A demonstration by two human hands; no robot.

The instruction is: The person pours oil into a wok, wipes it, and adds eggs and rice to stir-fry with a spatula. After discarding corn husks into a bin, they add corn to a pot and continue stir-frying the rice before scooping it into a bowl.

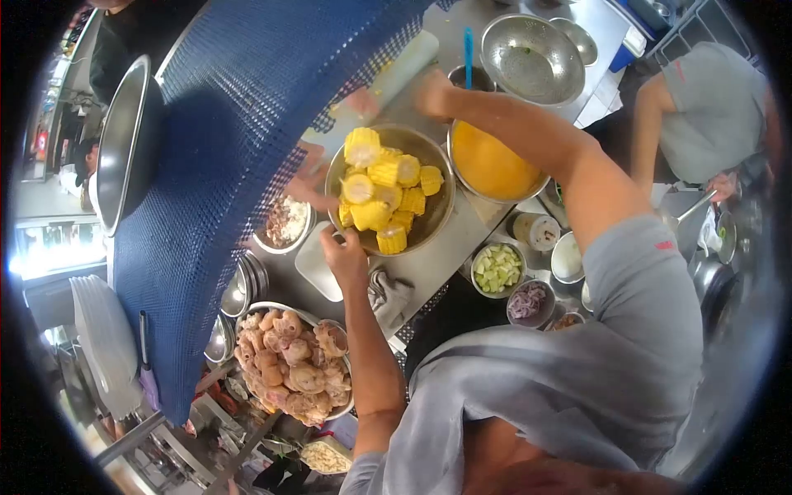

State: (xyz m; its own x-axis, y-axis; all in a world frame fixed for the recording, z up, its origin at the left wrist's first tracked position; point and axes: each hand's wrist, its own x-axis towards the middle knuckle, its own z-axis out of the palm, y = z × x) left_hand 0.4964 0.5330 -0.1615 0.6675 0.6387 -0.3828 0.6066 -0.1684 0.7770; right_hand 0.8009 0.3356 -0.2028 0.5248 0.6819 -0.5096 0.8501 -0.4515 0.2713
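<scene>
My left hand (346, 254) is closed on the near-left rim of a metal bowl (448, 206). Several pieces of yellow corn on the cob (388, 186) are heaped in this bowl. My right hand (432, 94) reaches across above the bowl's far side, beside a pale cutting board (408, 70). Its fingers are turned away and blurred, so what they hold, if anything, does not show. Close to it, a blue handle (469, 58) sticks up from a small metal container. Under my right forearm is a bowl of orange-yellow liquid (495, 161).
Another person's hand (309, 177) is beside the corn bowl, partly behind blue mesh (206, 148). Meat pieces (293, 363) fill a large bowl. Chopped green pieces (498, 268) and purple onion (530, 303) stand in bowls near my body. A co-worker (714, 111) is at right.
</scene>
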